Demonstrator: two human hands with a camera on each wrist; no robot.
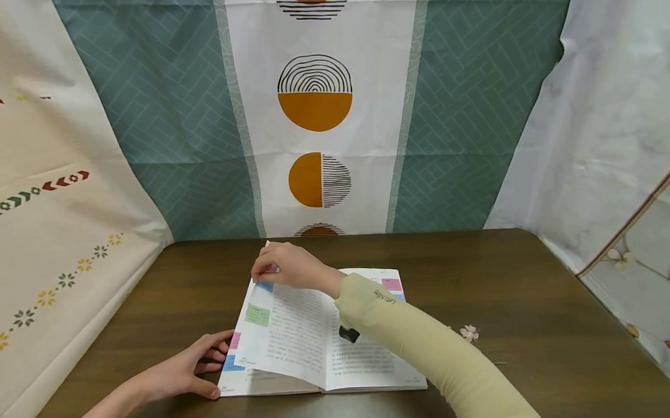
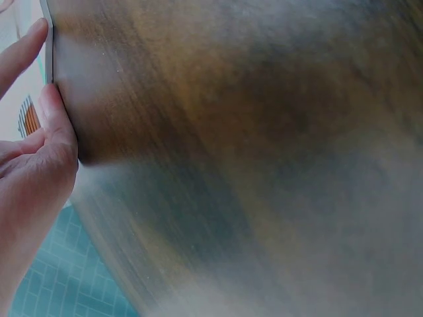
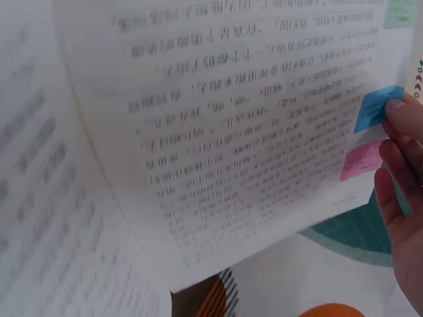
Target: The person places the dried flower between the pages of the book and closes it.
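Note:
A book lies spread on the brown table, its pages printed with text. Up at its far left side, my right hand pinches the outer edge of a raised page. In the right wrist view, the thumb rests on a blue sticky note on that page, just above a pink sticky note. A green note sits farther down the same page. At the book's near left corner, my left hand rests on the table, fingertips and thumb touching the book's edge.
The brown table is bounded by a green and white patterned cloth at the back. Pale cloths hang at the left and right. A small pink flower shape shows right of the book.

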